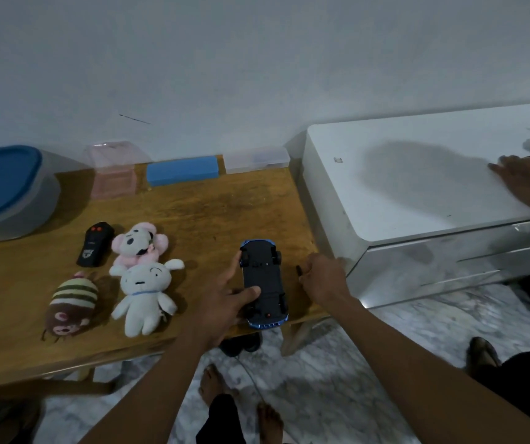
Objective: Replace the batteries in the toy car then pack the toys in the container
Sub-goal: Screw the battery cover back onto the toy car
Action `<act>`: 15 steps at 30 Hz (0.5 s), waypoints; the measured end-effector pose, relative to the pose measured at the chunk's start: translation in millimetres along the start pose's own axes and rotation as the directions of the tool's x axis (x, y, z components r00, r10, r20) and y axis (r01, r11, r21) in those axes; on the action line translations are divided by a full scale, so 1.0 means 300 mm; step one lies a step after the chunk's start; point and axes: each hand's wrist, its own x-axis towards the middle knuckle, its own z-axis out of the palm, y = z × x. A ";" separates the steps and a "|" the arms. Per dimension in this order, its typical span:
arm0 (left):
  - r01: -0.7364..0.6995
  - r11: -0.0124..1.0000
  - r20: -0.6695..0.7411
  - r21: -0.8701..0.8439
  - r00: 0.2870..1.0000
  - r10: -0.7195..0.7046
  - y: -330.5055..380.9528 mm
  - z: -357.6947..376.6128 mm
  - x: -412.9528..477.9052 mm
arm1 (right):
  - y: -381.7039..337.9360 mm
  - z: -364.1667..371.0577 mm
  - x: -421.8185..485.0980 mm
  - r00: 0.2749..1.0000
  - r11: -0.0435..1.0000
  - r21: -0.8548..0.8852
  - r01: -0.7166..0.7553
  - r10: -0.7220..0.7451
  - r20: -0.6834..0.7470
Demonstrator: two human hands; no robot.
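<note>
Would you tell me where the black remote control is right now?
In the head view, the black remote control lies on the left part of the wooden table, just left of the pink plush and beyond the striped plush.

Three plush toys (140, 243) (143, 296) (71, 304), one toy car (262, 280), one remote (95, 245), perhaps four containers (4, 193) (115, 177) (182, 170) (257, 160)

Your left hand (225, 299) grips the upturned blue toy car (263, 283) on the wooden table (193, 213), thumb across its underside. Your right hand (321, 278) pinches a small dark object (299, 270) just beside it.
</note>
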 end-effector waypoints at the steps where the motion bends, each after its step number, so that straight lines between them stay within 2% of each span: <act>1: -0.003 1.000 0.001 0.001 1.000 0.003 0.000 -0.002 0.000 | 0.002 0.009 0.004 1.000 1.000 -0.021 0.004 -0.004 0.007; 9: -0.020 1.000 0.020 -0.021 1.000 0.021 0.018 -0.026 -0.012 | 0.013 0.025 0.033 0.999 0.999 -0.051 0.016 -0.015 0.030; 13: -0.046 0.999 0.016 -0.017 0.999 0.046 0.038 -0.029 -0.014 | -0.047 -0.044 0.032 0.999 0.966 0.260 0.002 0.011 -0.048; 15: -0.052 0.999 0.007 -0.005 0.999 0.052 0.052 -0.030 -0.012 | -0.096 -0.103 0.024 0.994 0.918 0.391 0.057 -0.015 -0.110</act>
